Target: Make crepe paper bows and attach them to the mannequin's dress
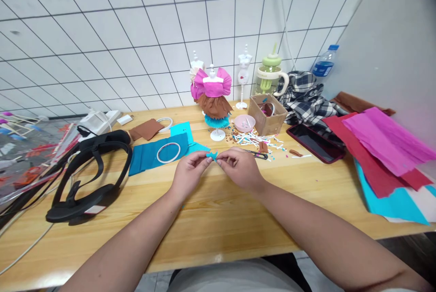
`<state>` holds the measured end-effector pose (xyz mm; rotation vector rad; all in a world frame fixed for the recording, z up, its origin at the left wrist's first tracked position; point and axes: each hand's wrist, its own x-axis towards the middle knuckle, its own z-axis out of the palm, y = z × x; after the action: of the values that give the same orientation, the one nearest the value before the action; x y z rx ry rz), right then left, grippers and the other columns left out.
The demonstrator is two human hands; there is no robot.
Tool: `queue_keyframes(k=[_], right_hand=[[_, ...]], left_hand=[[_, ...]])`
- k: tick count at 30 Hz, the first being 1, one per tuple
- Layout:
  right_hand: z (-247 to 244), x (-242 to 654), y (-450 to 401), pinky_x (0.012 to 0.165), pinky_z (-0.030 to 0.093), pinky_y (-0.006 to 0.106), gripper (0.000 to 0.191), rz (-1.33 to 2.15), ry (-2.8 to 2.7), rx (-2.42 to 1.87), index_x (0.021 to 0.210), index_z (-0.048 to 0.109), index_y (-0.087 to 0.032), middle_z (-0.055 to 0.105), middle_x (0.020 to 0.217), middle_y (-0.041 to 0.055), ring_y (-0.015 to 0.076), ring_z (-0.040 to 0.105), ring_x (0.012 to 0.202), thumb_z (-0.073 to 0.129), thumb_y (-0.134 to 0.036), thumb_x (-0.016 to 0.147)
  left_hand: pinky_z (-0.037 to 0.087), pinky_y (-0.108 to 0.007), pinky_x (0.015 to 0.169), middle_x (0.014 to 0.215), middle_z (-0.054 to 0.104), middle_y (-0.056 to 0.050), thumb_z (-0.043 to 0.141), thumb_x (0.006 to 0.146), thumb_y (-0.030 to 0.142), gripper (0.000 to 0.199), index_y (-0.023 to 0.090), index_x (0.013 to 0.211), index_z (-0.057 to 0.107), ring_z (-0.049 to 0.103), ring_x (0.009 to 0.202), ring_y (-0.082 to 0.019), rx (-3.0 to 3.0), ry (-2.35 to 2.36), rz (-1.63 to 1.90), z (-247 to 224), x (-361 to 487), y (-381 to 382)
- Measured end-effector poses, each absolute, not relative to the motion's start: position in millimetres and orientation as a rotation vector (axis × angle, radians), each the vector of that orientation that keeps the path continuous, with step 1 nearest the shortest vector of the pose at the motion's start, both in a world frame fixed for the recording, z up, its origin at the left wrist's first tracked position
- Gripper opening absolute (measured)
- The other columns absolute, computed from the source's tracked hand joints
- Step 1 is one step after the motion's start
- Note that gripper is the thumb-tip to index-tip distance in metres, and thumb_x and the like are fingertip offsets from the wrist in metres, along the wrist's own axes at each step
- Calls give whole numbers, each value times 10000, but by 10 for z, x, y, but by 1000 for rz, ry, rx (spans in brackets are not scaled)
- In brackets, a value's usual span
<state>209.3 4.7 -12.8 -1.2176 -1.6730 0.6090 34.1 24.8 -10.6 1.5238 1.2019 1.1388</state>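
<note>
Between my two hands is a small piece of bright blue crepe paper (212, 155), its edges crumpled. My left hand (191, 170) pinches its left side between thumb and fingers. On the other side, my right hand (242, 167) pinches the right end. A pair of small black snips (258, 155) lies just beyond my right hand. Behind my hands stands a miniature dress form (217, 86) wearing a pink top, a brown ruffle and a blue ruffle. Dark teal paper (145, 155) with a white ring (168, 152) on it lies left of my left hand.
Paper scraps (254, 139) lie around a pink bowl (244, 123) and a cardboard box (267, 117). A black headset strap (91, 178) rests at left. A phone (315, 143) and coloured paper sheets (381, 146) lie at right. A lidded cup (270, 76) stands near the wall.
</note>
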Motion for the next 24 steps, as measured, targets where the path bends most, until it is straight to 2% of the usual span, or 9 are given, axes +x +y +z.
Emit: queue_keyframes(k=[5,7,9,11,15,17,20,24], right_hand=[[-183,2108,65,586,439,235,83,635,-1684,-1224,852,712,-215,680,773,-4,106,563,605,642,-241,814],[-171,2130,48,633,432,244,98,478,-1773,-1238,882,706,-215,683,813,3,117,579,665,621,-247,843],[-144,2153,27,685,411,263,134,244,-1910,-1248,920,699,-220,683,862,16,141,590,761,575,-258,886],[-115,2170,10,701,379,285,177,16,-2046,-1256,942,692,-226,675,871,27,162,580,816,521,-266,922],[-102,2166,3,653,305,316,191,-278,-2211,-1270,884,674,-215,646,803,36,172,530,759,494,-256,934],[-117,2153,7,631,275,324,184,-341,-2244,-1265,881,666,-214,636,785,33,173,511,735,492,-246,933],[-140,2141,11,626,267,328,198,-345,-2248,-1254,956,668,-227,648,817,30,175,509,737,471,-242,943],[-131,2142,7,656,304,321,247,-237,-2238,-1268,990,679,-224,664,851,53,181,536,774,437,-263,958]], left_hand=[[510,-295,788,858,727,-54,771,693,389,280,167,855,722,649,781,-172,1436,1116,1069,-114,349,247],[508,-289,823,893,732,-55,787,690,355,364,179,999,710,663,823,-171,1321,1046,1009,-96,355,232],[504,-290,868,902,737,-51,802,684,323,527,202,1171,639,677,875,-173,1153,949,963,-76,369,213],[506,-295,899,873,738,-50,794,701,317,591,196,1240,584,686,892,-169,987,879,947,-64,389,194],[528,-259,895,818,730,-38,742,755,200,437,154,1168,606,696,824,-121,796,879,937,-64,414,182],[537,-241,889,806,724,-25,718,742,108,439,158,1162,600,700,819,-112,743,872,935,-68,408,189],[544,-232,890,833,722,-30,685,717,37,477,158,1167,584,706,856,-123,697,859,937,-65,387,198],[539,-232,909,878,727,-39,684,715,38,475,162,1162,582,708,853,-121,681,825,923,-35,368,190]])
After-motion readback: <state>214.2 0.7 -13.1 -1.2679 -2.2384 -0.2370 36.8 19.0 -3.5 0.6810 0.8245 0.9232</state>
